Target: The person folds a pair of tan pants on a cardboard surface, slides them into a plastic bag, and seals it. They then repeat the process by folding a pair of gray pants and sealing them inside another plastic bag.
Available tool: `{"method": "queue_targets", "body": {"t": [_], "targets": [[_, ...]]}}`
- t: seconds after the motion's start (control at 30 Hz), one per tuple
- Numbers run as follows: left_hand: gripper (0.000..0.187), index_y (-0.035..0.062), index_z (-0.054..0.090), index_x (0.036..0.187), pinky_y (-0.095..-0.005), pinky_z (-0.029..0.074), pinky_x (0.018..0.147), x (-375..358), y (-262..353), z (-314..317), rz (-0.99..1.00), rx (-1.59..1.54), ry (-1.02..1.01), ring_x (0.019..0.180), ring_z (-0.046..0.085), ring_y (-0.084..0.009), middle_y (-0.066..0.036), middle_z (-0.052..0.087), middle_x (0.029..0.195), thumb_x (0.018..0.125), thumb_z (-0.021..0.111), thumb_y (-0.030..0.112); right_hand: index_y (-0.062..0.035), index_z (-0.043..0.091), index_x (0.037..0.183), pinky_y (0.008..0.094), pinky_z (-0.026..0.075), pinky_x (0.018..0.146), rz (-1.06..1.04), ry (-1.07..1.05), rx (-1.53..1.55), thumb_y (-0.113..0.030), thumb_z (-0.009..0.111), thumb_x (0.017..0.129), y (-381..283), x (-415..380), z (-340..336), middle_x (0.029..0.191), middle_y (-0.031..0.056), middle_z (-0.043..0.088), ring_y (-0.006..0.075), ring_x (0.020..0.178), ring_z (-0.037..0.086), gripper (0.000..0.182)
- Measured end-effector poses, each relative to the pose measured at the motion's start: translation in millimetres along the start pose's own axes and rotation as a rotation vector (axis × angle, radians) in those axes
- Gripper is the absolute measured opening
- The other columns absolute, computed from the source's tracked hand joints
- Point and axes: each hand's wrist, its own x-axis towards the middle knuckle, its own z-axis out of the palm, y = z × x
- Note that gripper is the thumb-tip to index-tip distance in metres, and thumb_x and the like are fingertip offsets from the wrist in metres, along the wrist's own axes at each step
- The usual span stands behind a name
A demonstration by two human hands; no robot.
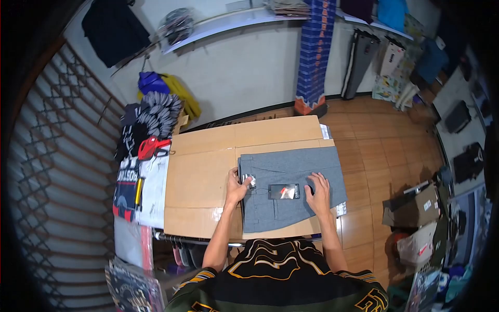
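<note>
On the cardboard [200,177], toward its right side, lies the grey garment [270,169], black tag [278,191] facing up. Left hand [237,190]: thumb and fingers parted at the garment's left edge, thumb touching the small label [251,181]. Right hand [319,196]: fingers spread over the garment's right part. Cardboard shows leftward to the white shirt [154,187] and along the garment's far edge.
</note>
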Motion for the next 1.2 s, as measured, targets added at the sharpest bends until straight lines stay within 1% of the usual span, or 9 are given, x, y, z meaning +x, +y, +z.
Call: {"method": "queue_targets", "body": {"t": [0.33,0.43,0.53,0.63,0.77,0.8,0.83,1.0,1.2], "targets": [[0.066,-0.0019,0.036,0.146,-0.0358,0.053,0.094,48.1,-81.5,-143.0,0.097,-0.065,0.140,0.109,0.063,-0.0261,-0.023,0.055,0.135,0.093,0.075,0.005,0.0025,0.065,0.122,0.0478,0.041,0.113,0.151,0.234,-0.117,0.000,0.069,0.087,-28.6,-15.4,5.2,0.134,0.0232,0.064,0.0433,0.132,0.053,0.036],[0.061,-0.0008,0.039,0.144,-0.0372,0.053,0.093,49.3,-72.2,-205.9,0.025,-0.051,0.201,0.104,0.064,-0.0256,-0.020,0.061,0.125,0.094,0.074,0.005,-0.0001,0.066,0.125,0.0515,0.036,0.117,0.204,0.249,-0.178,-0.004,0.070,0.087,-28.5,-21.7,11.5,0.136,0.0202,0.063,0.0422,0.136,0.050,0.039],[0.054,0.0003,0.042,0.142,-0.0427,0.054,0.090,73.1,-110.0,-276.5,0.182,0.182,0.375,0.098,0.068,-0.0329,-0.021,0.068,0.114,0.097,0.071,0.007,-0.0033,0.066,0.127,0.0570,0.030,0.119,0.246,0.236,-0.208,-0.007,0.070,0.089,-37.5,-20.0,22.7,0.140,0.0177,0.061,0.0403,0.140,0.047,0.039],[0.052,-0.0013,0.044,0.141,-0.0478,0.055,0.087,53.9,-63.5,-304.4,-0.030,0.559,0.600,0.099,0.069,-0.0427,-0.026,0.068,0.118,0.097,0.070,0.009,-0.0065,0.065,0.129,0.0660,0.024,0.119,0.285,0.198,-0.250,-0.012,0.070,0.090,-51.8,-17.1,37.2,0.143,0.0157,0.059,0.0386,0.143,0.045,0.039],[0.057,-0.0028,0.049,0.142,-0.0533,0.043,0.106,38.2,-53.2,-301.9,0.074,0.940,0.893,0.124,0.060,-0.0407,-0.024,0.062,0.135,0.094,0.071,0.017,-0.0101,0.064,0.131,0.0780,0.015,0.116,0.315,0.169,-0.342,-0.018,0.071,0.092,-70.4,-11.9,53.6,0.148,0.0134,0.056,0.0371,0.147,0.041,0.041],[0.059,-0.0013,0.051,0.144,-0.0558,0.035,0.112,38.6,-66.7,-297.8,0.195,0.887,0.876,0.131,0.054,-0.0398,-0.021,0.062,0.136,0.093,0.072,0.021,-0.0102,0.064,0.133,0.0790,0.014,0.116,0.322,0.184,-0.362,-0.020,0.071,0.092,-70.2,-10.6,58.0,0.150,0.0140,0.055,0.0377,0.148,0.040,0.043],[0.061,0.0022,0.051,0.146,-0.0629,0.031,0.114,29.8,-57.0,-288.7,0.131,0.793,0.669,0.138,0.049,-0.0404,-0.020,0.056,0.146,0.094,0.072,0.026,-0.0103,0.064,0.134,0.0800,0.013,0.115,0.325,0.196,-0.381,-0.021,0.071,0.092,-67.9,-9.4,62.2,0.152,0.0145,0.054,0.0383,0.149,0.039,0.044],[0.063,0.0146,0.047,0.156,-0.0776,0.014,0.116,7.7,-51.8,-237.9,0.054,0.987,0.437,0.155,0.026,-0.0418,-0.018,0.036,0.166,0.102,0.057,0.045,-0.0111,0.062,0.139,0.0832,0.008,0.113,0.412,0.105,-0.456,-0.025,0.071,0.094,-75.0,2.3,72.6,0.159,0.0199,0.046,0.0437,0.153,0.032,0.048],[0.062,0.0176,0.045,0.158,-0.0772,0.015,0.117,13.3,-57.6,-263.6,-0.033,0.942,0.440,0.157,0.022,-0.0434,-0.016,0.033,0.168,0.104,0.051,0.048,-0.0112,0.059,0.144,0.0855,0.007,0.111,0.463,-0.025,-0.478,-0.027,0.070,0.095,-85.8,5.9,85.3,0.162,0.0241,0.040,0.0449,0.153,0.031,0.053]]}}
